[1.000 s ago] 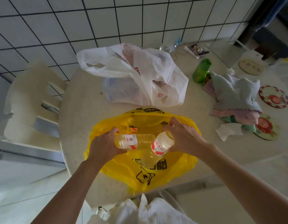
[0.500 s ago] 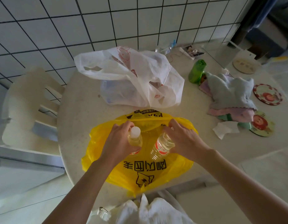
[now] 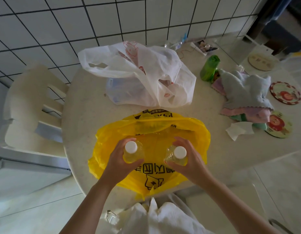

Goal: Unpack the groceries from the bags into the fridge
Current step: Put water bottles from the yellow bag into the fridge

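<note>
The left hand (image 3: 120, 159) is curled round a clear bottle (image 3: 133, 153) of pale yellow liquid, fingers wrapped about its body and the thumb on the near side; the bottle stands upright with its white cap facing the camera. The right hand (image 3: 188, 159) grips a second bottle (image 3: 176, 155) of the same kind in the same way, also upright, its white cap uppermost. Both bottles are held above the open mouth of a yellow plastic bag (image 3: 193, 132) that lies on the tabletop (image 3: 85, 105) near its front edge; whether their bases still touch the bag cannot be told. The two bottles are apart, with the yellow plastic and its black printed characters showing between them.

Just behind the yellow bag lies a white plastic bag (image 3: 139, 76) with red print, slumped and partly open, something bluish showing dimly through its side. To the right on the tabletop stand a green roll (image 3: 209, 68), a heap of pastel cloths (image 3: 246, 97), a crumpled white tissue (image 3: 239, 130) and round coasters (image 3: 285, 95) with red pictures. A pale chair (image 3: 28, 105) stands at the left of the tabletop, against a white tiled wall (image 3: 112, 17)
</note>
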{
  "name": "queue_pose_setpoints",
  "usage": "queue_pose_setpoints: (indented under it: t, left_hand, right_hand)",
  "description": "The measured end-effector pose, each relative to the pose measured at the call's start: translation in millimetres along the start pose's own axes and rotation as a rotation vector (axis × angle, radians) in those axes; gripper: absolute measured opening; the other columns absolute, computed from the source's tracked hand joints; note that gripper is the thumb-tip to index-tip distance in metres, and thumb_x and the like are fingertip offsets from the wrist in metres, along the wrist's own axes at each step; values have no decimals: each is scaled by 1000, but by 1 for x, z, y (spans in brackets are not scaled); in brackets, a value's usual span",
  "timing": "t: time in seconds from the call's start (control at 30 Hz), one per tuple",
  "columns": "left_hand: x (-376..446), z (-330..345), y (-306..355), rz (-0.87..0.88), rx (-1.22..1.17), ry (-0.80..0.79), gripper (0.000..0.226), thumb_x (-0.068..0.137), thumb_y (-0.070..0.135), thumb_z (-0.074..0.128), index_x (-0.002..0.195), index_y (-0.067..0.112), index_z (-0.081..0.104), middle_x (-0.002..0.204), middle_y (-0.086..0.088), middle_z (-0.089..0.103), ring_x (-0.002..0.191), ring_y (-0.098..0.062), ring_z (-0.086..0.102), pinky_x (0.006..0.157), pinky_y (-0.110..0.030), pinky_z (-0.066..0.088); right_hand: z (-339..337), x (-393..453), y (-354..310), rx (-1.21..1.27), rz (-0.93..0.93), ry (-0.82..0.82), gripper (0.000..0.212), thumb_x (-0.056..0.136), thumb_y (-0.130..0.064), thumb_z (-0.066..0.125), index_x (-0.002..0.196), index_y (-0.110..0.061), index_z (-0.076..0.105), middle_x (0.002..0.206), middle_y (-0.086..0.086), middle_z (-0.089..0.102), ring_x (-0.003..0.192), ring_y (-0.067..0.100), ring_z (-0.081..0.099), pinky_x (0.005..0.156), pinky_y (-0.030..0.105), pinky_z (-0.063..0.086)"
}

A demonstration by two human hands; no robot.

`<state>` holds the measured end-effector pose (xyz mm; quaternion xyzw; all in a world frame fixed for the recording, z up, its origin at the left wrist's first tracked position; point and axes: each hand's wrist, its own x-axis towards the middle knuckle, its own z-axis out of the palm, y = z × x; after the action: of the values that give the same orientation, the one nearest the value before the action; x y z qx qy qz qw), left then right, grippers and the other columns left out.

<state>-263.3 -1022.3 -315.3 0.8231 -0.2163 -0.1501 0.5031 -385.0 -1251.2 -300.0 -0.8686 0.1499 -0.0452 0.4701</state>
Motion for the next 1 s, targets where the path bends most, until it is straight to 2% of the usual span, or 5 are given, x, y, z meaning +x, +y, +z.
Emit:
queue_pose_setpoints:
  t: [0.3, 0.5, 0.8, 0.9, 1.0]
  left_hand:
    - [-3, 9, -18, -174, -66, -20, 82, 64, 27, 88, 126, 49, 39, 123, 20, 54, 115, 4, 50, 87, -11, 47]
    - [-3, 15, -24, -219, -98, 2, 65, 64, 21, 88, 117, 30, 50, 110, 13, 60, 104, -4, 57, 78, -13, 49]
    - [0, 9, -6, -184, -85, 64, 62, 56, 25, 92, 105, 24, 55, 102, 11, 64, 96, -6, 61, 70, -13, 51]
    - [-3, 2, 6, -155, -118, 97, 65, 55, 24, 93, 107, 24, 54, 106, 8, 64, 99, -8, 62, 76, -16, 53]
    - [-13, -6, 24, -149, -170, 149, 65, 56, 18, 92, 108, 22, 54, 104, 16, 61, 98, 4, 59, 77, -11, 51]
  right_hand:
    - [31, -17, 26, 85, 198, 142, 97, 59, -27, 90, 133, -39, 29, 135, -3, 45, 124, 18, 45, 98, 39, 47]
    - [42, -15, 25, 126, 249, 229, 77, 63, -23, 87, 122, -36, 39, 120, -8, 55, 114, 13, 52, 80, 13, 44]
    - [41, -15, -5, 156, 242, 311, 73, 61, -22, 88, 125, -21, 51, 117, -5, 60, 108, 10, 54, 70, 0, 44]
    - [35, -21, -24, 232, 200, 339, 70, 60, -23, 88, 119, -31, 51, 111, -14, 59, 104, 4, 55, 76, 9, 51]
    - [30, -30, -42, 260, 160, 334, 73, 55, -44, 88, 115, -51, 47, 112, -20, 60, 110, 8, 57, 88, 35, 54]
